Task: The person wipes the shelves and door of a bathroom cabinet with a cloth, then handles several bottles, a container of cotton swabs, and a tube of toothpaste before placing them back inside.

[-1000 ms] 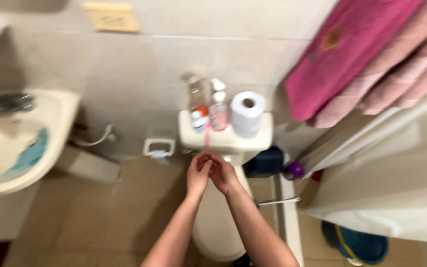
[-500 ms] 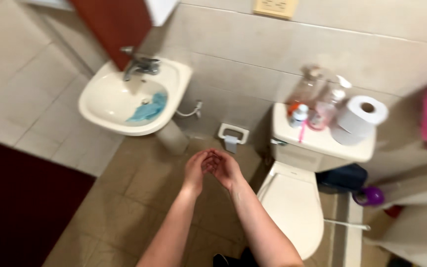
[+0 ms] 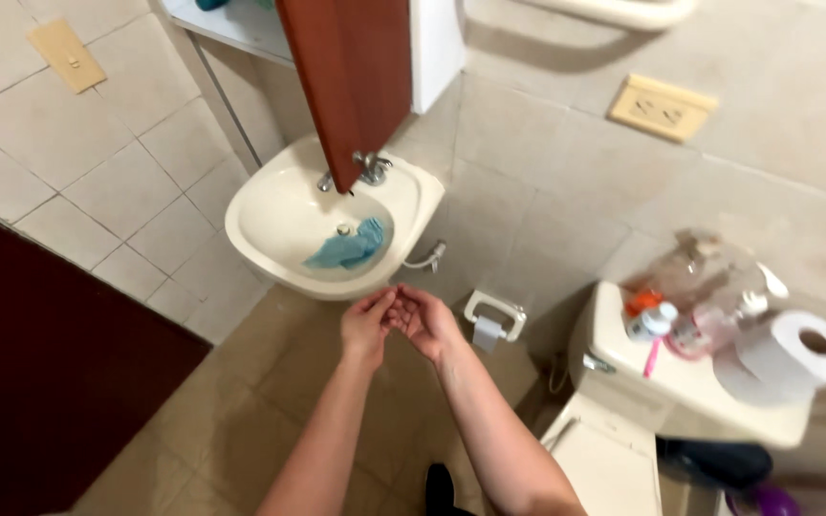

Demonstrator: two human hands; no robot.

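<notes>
Fingers [image 3: 389, 304] of both hands were loosely curled and met at the tips, grasping nothing that could be made out; whether something small lay between them could not be told. The left hand [image 3: 367, 327] and the right hand [image 3: 424, 323] touched each other in front of the body, both forearms bare and reaching forward from the lower edge of the view; the hands hung over the tan tiled floor [image 3: 241, 411], just below the front rim of the wash basin [image 3: 270, 225]. The basin was white, fixed to the tiled wall; a blue cloth [image 3: 348, 247] lay crumpled in its bowl beside the drain, near the hands but apart from them; a metal tap [image 3: 367, 168] stood at its back edge, partly covered by the lower corner of a reddish-brown cabinet door [image 3: 348, 76]. To the right of the hands, a paper holder [image 3: 494, 317] was mounted low on the wall, near the right hand without touching it. Further right stood the toilet [image 3: 614, 449]; its tank lid [image 3: 709, 392] carried a roll of paper [image 3: 795, 358] and several blurred bottles [image 3: 709, 296]. A dark red door [image 3: 40, 382] filled the lower left; a beige wall socket [image 3: 663, 107] sat above the tank.
</notes>
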